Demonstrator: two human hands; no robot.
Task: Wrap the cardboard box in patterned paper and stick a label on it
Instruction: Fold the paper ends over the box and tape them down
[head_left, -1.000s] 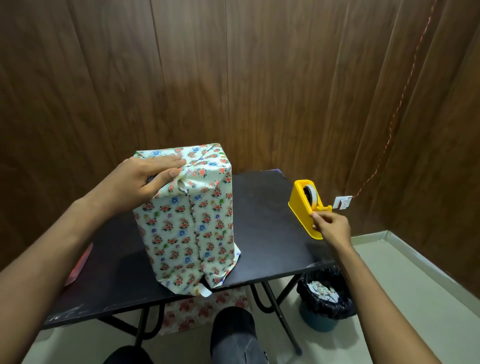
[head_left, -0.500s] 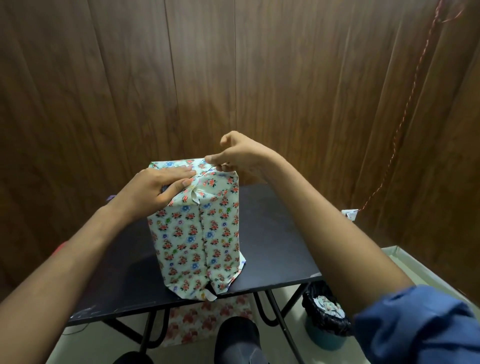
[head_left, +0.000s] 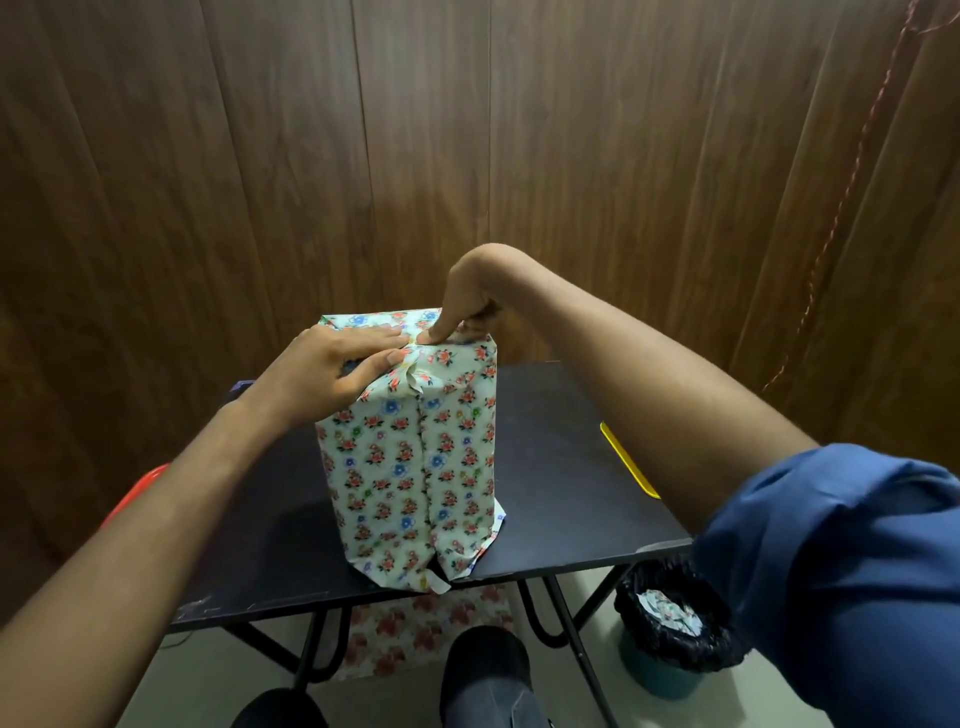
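On the wrapped box (head_left: 410, 467) top, right hand (head_left: 460, 301) fingertip now pressing, left hand (head_left: 332, 366) fingers still flat

- left hand (head_left: 332, 371): bare, no ring, watch or glove; forearm bare all the way to the frame edge
- right hand (head_left: 460, 301): bare too, forearm uncovered
- blue sleeve (head_left: 841, 566): right arm, plain fabric, bunched up above the elbow
- dark grey trousers (head_left: 488, 680): knees visible at bottom edge
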